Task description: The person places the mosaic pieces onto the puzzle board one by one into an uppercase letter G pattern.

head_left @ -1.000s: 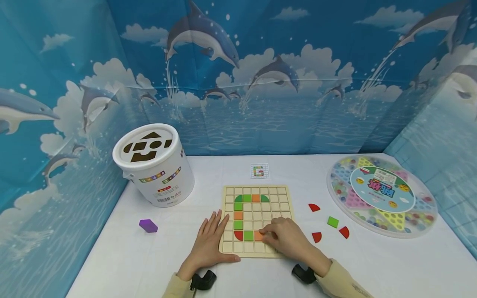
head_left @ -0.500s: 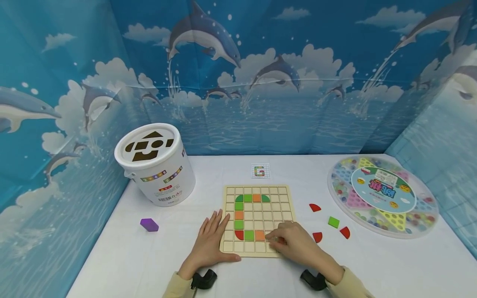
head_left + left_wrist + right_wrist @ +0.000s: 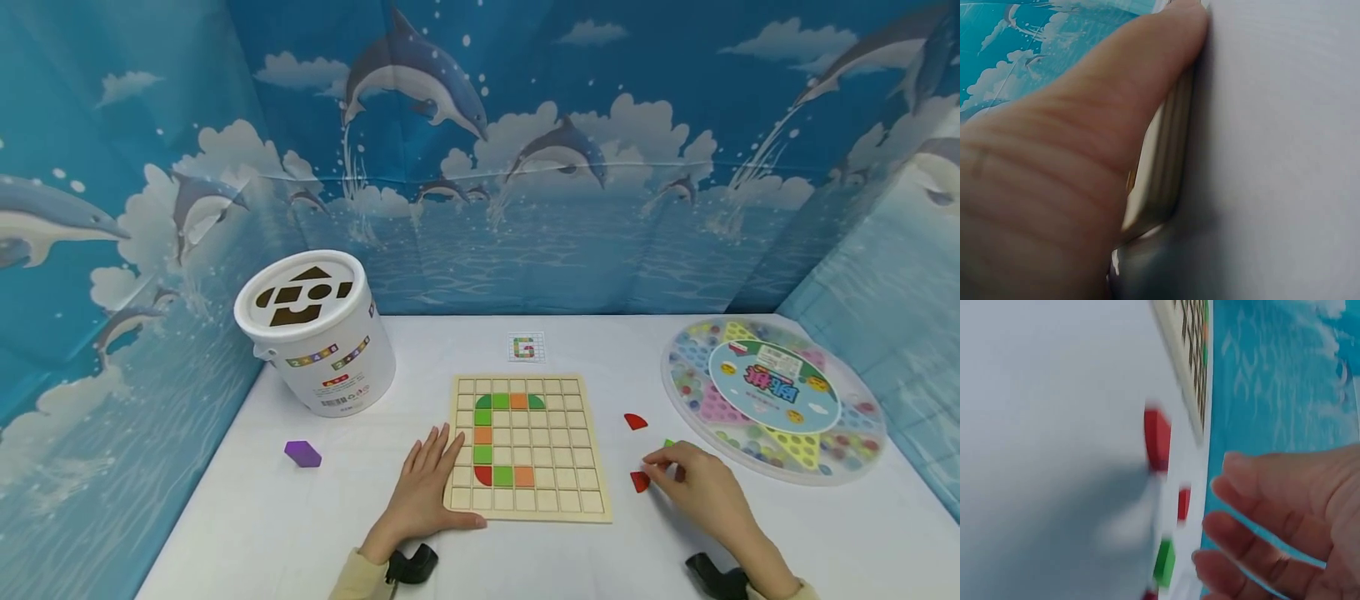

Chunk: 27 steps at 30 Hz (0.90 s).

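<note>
My left hand [image 3: 426,492] rests at the lower left of a wooden grid board [image 3: 555,502], fingers straight along its left side and thumb along its front edge. In the board's cells, green squares, orange squares [image 3: 524,477], green rounded corners and a red quarter-round piece [image 3: 483,476] form a C-like outline. To the right of the board my right hand [image 3: 701,492] hangs over loose pieces, fingers loosely bent with nothing between them. Right by its fingertips lies a red quarter-round piece [image 3: 639,481]; a green square [image 3: 1164,562] is mostly hidden by the hand in the head view.
Another red quarter-round piece [image 3: 635,422] lies farther back. Behind the board is a small pattern card [image 3: 527,347]. A white bucket [image 3: 322,367] and a purple block [image 3: 303,454] stand left. A round Chinese checkers set [image 3: 780,450] lies at the right.
My right hand has left the orange square on the board and moved right to the loose pieces. The orange square sits in its cell. My left hand has stayed in place.
</note>
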Motion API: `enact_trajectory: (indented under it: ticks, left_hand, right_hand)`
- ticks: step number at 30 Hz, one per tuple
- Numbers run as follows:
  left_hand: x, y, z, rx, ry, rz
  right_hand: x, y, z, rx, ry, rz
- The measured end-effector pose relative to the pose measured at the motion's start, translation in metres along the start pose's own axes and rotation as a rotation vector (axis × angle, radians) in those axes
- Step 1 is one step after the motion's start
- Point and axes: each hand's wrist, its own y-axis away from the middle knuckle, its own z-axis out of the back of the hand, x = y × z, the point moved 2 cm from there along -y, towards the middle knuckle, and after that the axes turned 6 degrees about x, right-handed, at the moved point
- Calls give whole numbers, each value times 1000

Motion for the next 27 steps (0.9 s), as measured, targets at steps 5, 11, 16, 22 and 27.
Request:
enact_trajectory:
  ticks: [5,11,16,22,27]
  left_hand:
    - [-1,0,-1,-2,-4,-3]
    - [-2,2,1,-13,-6,-1]
    - [-1,1,1,-16,-11,-6]
    - [0,0,1,-23,-20,-11]
    - [0,1,0,-18,-6,-12]
  right_hand:
    - [-26,8,13,11,60,-119]
    - [-40,12,16,77,79,-180]
    - [-42,7,14,121,79,-234]
    - [-42,6,12,102,71,-225]
    - [-44,8,13,95,75,-227]
